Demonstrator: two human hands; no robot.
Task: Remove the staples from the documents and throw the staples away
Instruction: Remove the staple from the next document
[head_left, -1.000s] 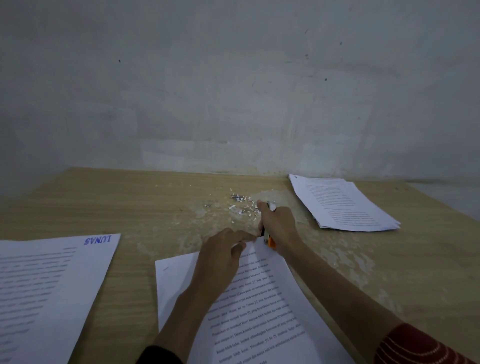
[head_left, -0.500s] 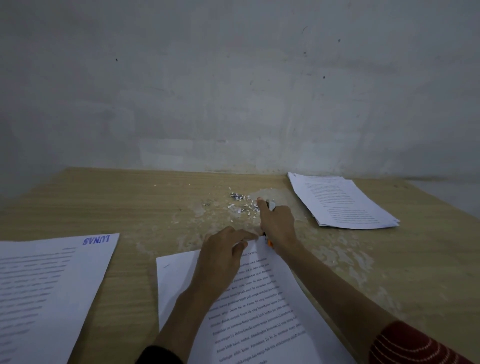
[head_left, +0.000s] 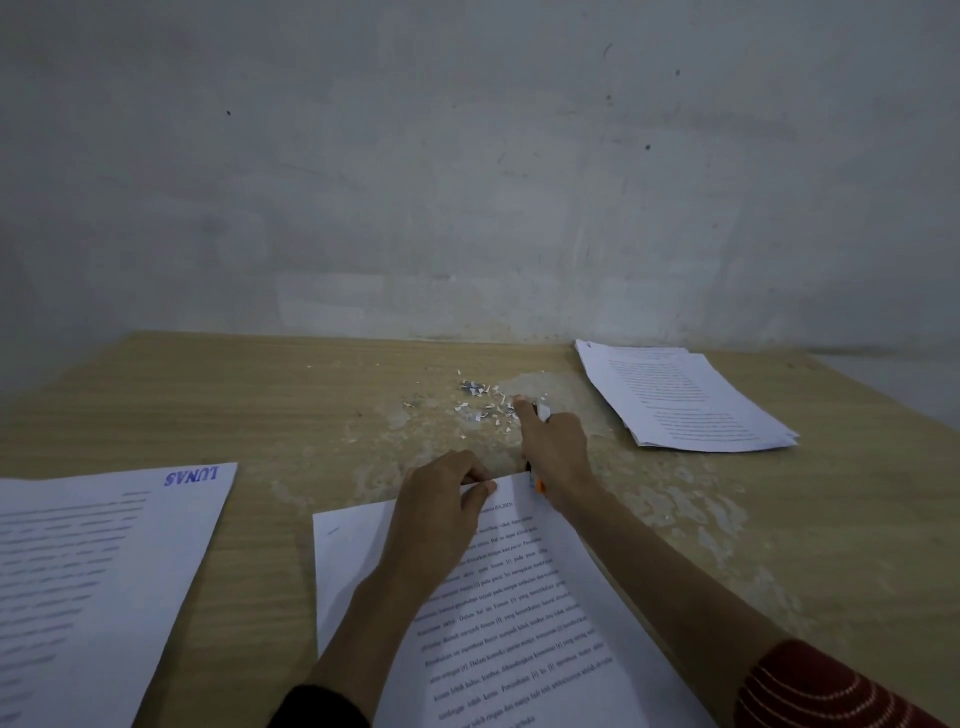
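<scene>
A printed document (head_left: 524, 613) lies on the wooden table (head_left: 218, 405) in front of me. My left hand (head_left: 441, 504) pinches its top edge near the upper corner. My right hand (head_left: 553, 447) grips a staple remover (head_left: 540, 486) with an orange end, its tip mostly hidden by the fingers, and the forefinger reaches out to the edge of a pile of removed staples and paper scraps (head_left: 480, 402) just beyond the document.
A stack of papers (head_left: 685, 400) lies at the back right. Another sheet stamped LUNAS (head_left: 93, 571) lies at the left. The table meets a grey wall at the back, and its surface is worn around the staple pile.
My right hand has stretched slightly further toward the staple pile. The left hand keeps its hold on the document's top edge.
</scene>
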